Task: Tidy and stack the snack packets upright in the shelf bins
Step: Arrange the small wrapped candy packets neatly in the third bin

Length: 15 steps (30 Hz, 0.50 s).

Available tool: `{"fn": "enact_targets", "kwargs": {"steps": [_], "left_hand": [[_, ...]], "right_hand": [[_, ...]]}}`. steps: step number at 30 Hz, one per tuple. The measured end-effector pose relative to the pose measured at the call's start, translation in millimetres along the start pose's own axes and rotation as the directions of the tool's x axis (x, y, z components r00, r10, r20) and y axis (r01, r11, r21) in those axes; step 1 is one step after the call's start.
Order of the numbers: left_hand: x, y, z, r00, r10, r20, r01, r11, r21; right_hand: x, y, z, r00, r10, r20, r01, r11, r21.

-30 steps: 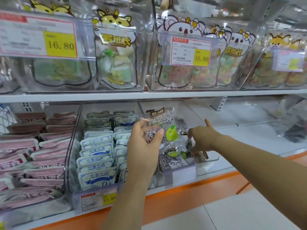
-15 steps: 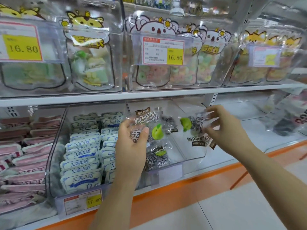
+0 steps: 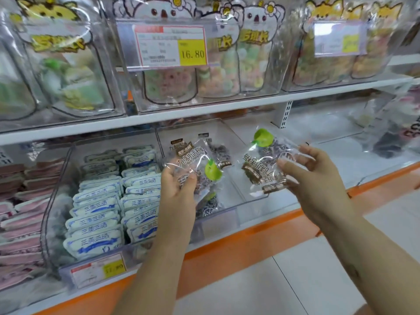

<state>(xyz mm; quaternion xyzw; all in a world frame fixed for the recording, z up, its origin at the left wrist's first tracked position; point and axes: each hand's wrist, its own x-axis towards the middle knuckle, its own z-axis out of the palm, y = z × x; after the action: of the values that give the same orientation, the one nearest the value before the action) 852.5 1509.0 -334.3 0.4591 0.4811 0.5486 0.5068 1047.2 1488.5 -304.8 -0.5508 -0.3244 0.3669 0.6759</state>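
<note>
Holding a packet (image 3: 192, 161) upright in the left hand (image 3: 179, 192) at centre frame, fingers curled round its lower half, just in front of the clear bin (image 3: 227, 135) on the lower shelf. Pinching a second packet (image 3: 264, 165) in the right hand (image 3: 318, 180) right of centre, thumb across the front, turned nearly upside down with the green apple mark topmost, apart from the first. Lower left, rows of blue packets (image 3: 97, 210) standing upright.
</note>
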Motion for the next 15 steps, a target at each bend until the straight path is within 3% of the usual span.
{"fn": "enact_targets", "kwargs": {"steps": [4,8,15], "left_hand": [[-6.5,-5.4,18.9,0.996,-0.02,0.089,0.021,1.0,-0.01],[-2.2,-11.8,23.1,0.999,0.026,0.048,-0.029,0.998,0.061],[2.1,-17.2,24.7,0.999,0.041,-0.01,-0.039,0.991,0.13]], "right_hand": [[-12.3,17.0,23.0,0.995,0.099,0.002,-0.098,0.989,0.113],[-14.3,23.4,32.8,0.991,0.117,0.062,-0.124,0.985,0.119],[-17.1,23.4,32.2,0.947,0.175,0.27,-0.162,0.984,-0.069]]}}
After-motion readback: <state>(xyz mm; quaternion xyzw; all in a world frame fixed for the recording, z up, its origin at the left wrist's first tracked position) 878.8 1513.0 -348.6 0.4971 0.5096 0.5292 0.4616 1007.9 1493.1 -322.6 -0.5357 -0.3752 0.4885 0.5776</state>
